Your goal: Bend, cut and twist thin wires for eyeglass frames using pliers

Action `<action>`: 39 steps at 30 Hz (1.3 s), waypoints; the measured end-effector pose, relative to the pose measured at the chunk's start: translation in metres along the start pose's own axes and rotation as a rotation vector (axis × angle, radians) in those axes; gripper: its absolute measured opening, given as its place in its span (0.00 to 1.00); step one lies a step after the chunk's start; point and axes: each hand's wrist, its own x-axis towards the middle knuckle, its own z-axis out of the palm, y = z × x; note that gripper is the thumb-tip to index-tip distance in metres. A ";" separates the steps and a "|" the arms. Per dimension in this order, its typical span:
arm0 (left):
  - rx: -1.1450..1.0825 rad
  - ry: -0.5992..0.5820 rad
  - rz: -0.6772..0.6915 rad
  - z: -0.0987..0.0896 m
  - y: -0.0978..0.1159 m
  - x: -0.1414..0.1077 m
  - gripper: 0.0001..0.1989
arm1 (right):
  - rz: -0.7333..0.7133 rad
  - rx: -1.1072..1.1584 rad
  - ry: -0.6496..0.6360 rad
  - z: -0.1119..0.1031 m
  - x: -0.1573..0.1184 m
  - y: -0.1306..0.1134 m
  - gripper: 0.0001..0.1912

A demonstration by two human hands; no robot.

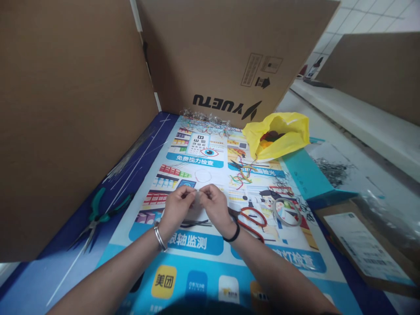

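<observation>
My left hand (179,203) and my right hand (215,203) meet over the middle of the printed poster, fingertips pinched close together. Between them is a small whitish, see-through piece (197,197), too blurred to name. Just beyond the fingers shows a thin pale loop (203,176); whether it is held or lies on the poster I cannot tell. Red-handled scissors (252,221) lie beside my right hand, partly hidden by it. Several dark thin strips (196,223) lie beneath my wrists. To the right rests a roll of clear tape (287,212).
Cardboard walls (210,52) enclose the back and left. Green-handled pliers (96,214) and thin wires (131,153) lie left. A yellow bag (278,135), coloured threads (243,177), a teal box (305,175) and a labelled brown parcel (364,245) are right. Tangled wire pieces (206,122) lie at the back.
</observation>
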 end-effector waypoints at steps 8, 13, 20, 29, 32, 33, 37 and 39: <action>0.003 -0.117 -0.005 -0.010 -0.006 0.011 0.06 | 0.010 -0.012 -0.106 -0.002 0.004 0.009 0.03; 0.230 -0.106 0.111 -0.037 -0.006 0.029 0.08 | -0.130 -0.352 -0.300 -0.023 0.006 -0.010 0.05; 0.530 -0.076 0.182 -0.050 -0.005 0.038 0.08 | -0.338 -0.899 -0.775 -0.039 -0.004 -0.033 0.10; 0.713 -0.092 0.205 -0.055 -0.012 0.043 0.09 | -0.416 -1.096 -0.837 -0.033 -0.007 -0.028 0.06; 0.733 -0.111 0.219 -0.055 -0.012 0.043 0.09 | -0.455 -1.120 -0.867 -0.034 -0.009 -0.029 0.07; 0.737 -0.116 0.220 -0.055 -0.011 0.043 0.10 | -0.466 -1.114 -0.879 -0.036 -0.009 -0.030 0.07; 0.742 -0.141 0.231 -0.054 -0.009 0.042 0.10 | -0.487 -1.063 -0.921 -0.042 -0.007 -0.034 0.06; 0.760 -0.155 0.239 -0.055 -0.007 0.041 0.10 | -0.484 -1.047 -0.929 -0.044 -0.006 -0.034 0.05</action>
